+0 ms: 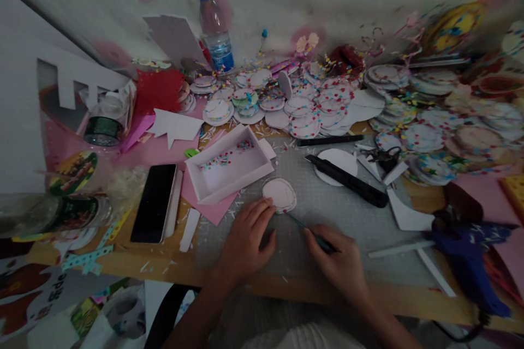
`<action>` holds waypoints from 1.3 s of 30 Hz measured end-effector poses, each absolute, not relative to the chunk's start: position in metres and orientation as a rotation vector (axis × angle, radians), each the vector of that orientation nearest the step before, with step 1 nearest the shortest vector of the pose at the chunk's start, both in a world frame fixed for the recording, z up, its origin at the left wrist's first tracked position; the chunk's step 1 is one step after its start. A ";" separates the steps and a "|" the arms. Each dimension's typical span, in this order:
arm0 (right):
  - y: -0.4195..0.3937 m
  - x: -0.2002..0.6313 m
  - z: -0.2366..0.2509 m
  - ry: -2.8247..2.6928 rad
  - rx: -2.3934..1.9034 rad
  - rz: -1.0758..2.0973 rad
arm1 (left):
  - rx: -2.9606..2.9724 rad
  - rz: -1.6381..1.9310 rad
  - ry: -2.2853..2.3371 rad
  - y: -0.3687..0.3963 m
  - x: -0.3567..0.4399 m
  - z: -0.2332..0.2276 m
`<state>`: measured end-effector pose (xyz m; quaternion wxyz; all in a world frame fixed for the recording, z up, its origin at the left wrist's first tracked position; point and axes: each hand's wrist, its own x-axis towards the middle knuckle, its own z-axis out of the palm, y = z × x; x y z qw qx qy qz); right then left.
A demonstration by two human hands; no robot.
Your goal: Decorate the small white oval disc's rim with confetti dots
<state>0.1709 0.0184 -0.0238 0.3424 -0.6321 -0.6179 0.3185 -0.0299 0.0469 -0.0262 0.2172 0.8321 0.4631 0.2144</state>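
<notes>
A small round white paper disc (279, 196) with a raised rim lies on the grey cutting mat (262, 245). My left hand (249, 234) has its fingertips on the disc's lower left edge, the fingers close together. In my right hand (338, 256) is a slim dark green tool (297, 222) with a thin tip, gripped like a pen. Its tip reaches the disc's lower edge, where a tiny red bit shows. Just behind the disc, an open white paper box (231, 166) contains small red and blue bits.
A black box cutter (347, 180) lies across another white disc (335, 166). Right are a blue glue gun (470, 262) and scissors (387, 158). A phone (155, 204) lies left. Many decorated discs (303, 117) and a water bottle (216, 32) are at the back.
</notes>
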 end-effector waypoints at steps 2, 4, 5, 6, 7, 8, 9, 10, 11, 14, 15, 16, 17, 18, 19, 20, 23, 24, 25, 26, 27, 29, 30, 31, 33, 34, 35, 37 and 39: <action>0.017 0.171 -0.024 -1.591 -1.660 0.824 | 2.301 0.592 1.282 0.047 -0.030 -0.026; 0.016 0.170 -0.024 -1.592 -1.666 0.808 | 2.294 0.585 1.281 0.048 -0.030 -0.026; 0.016 0.170 -0.024 -1.594 -1.664 0.797 | 2.292 0.583 1.282 0.048 -0.030 -0.026; 0.016 0.170 -0.023 -1.594 -1.660 0.792 | 2.291 0.584 1.281 0.048 -0.029 -0.025; 0.017 0.171 -0.021 -1.594 -1.656 0.798 | 2.293 0.591 1.278 0.048 -0.029 -0.025; 0.017 0.172 -0.020 -1.592 -1.658 0.816 | 2.297 0.606 1.274 0.047 -0.030 -0.025; 0.017 0.174 -0.018 -1.587 -1.665 0.839 | 2.305 0.636 1.269 0.045 -0.030 -0.024; 0.018 0.176 -0.015 -1.580 -1.675 0.863 | 2.315 0.682 1.265 0.044 -0.031 -0.022; 0.018 0.180 -0.013 -1.572 -1.688 0.880 | 2.330 0.742 1.263 0.042 -0.032 -0.021; 0.018 0.196 -0.005 -1.559 -1.719 0.857 | 2.401 0.972 1.312 0.039 -0.041 -0.012; 0.018 0.203 -0.002 -1.562 -1.728 0.821 | 2.419 1.041 1.369 0.040 -0.046 -0.008; 0.020 0.209 0.001 -1.571 -1.739 0.774 | 2.426 1.095 1.453 0.043 -0.051 -0.005; 0.022 0.214 0.004 -1.582 -1.746 0.721 | 2.416 1.140 1.561 0.047 -0.058 -0.002; 0.026 0.218 0.008 -1.590 -1.750 0.661 | 2.398 1.169 1.676 0.053 -0.064 0.000; 0.030 0.220 0.013 -1.596 -1.752 0.608 | 2.369 1.168 1.790 0.059 -0.071 0.000; 0.037 0.221 0.017 -1.601 -1.743 0.562 | 2.338 1.162 1.875 0.065 -0.077 -0.001; 0.062 0.214 0.036 -1.627 -1.667 0.486 | 2.397 1.012 1.870 0.080 -0.090 -0.008; 0.071 0.209 0.042 -1.652 -1.634 0.480 | 2.432 0.987 1.848 0.082 -0.092 -0.011; 0.081 0.203 0.049 -1.685 -1.595 0.478 | 2.470 0.979 1.832 0.082 -0.093 -0.014; 0.090 0.197 0.055 -1.722 -1.558 0.473 | 2.505 0.983 1.825 0.082 -0.093 -0.017; 0.099 0.190 0.061 -1.767 -1.524 0.470 | 2.536 0.984 1.825 0.080 -0.092 -0.019; 0.115 0.177 0.067 -1.882 -1.465 0.488 | 2.577 0.974 1.829 0.077 -0.090 -0.021; 0.122 0.170 0.069 -1.950 -1.434 0.514 | 2.585 0.980 1.830 0.075 -0.090 -0.021; 0.128 0.162 0.068 -2.022 -1.403 0.542 | 2.584 0.991 1.831 0.074 -0.089 -0.022; 0.139 0.146 0.063 -2.172 -1.342 0.572 | 2.575 1.027 1.827 0.072 -0.089 -0.022; 0.144 0.137 0.059 -2.250 -1.325 0.565 | 2.569 1.046 1.824 0.071 -0.089 -0.022; 0.148 0.127 0.055 -2.329 -1.324 0.535 | 2.564 1.052 1.817 0.071 -0.089 -0.022; 0.156 0.110 0.047 -2.458 -1.350 0.412 | 2.557 1.046 1.803 0.070 -0.090 -0.023; 0.162 0.096 0.042 -2.521 -1.377 0.277 | 2.555 1.026 1.791 0.069 -0.090 -0.024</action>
